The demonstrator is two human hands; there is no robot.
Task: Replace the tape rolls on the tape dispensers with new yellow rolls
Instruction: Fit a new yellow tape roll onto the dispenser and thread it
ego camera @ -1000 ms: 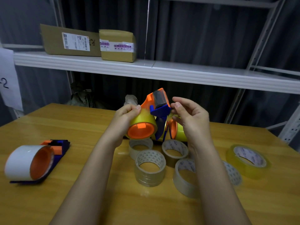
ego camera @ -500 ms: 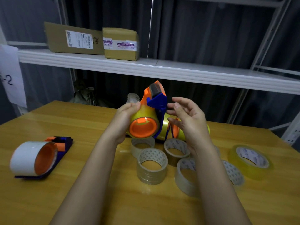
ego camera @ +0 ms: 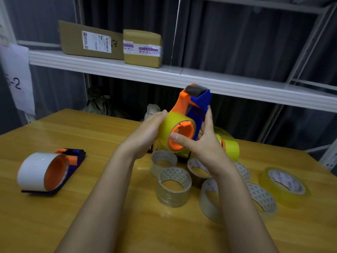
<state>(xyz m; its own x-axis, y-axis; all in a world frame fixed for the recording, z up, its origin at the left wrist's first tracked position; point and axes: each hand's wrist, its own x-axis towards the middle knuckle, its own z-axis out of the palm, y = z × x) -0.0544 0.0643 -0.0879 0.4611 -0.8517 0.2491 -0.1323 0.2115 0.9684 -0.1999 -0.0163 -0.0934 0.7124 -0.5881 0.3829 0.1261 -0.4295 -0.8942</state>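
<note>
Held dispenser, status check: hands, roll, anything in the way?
Left hand grips yellow roll; right hand holds dispenser, thumb on orange hub. Roll seated on hub. Loose clear rolls on table below, nothing blocking.

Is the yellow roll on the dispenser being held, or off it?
On: the yellow roll sits around the dispenser's orange hub.

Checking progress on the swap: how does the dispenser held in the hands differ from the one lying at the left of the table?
The held orange-and-blue dispenser carries a yellow roll and is raised; the flat-lying orange-and-blue dispenser carries a white roll and rests on the wooden table. Both have orange hubs.
</note>
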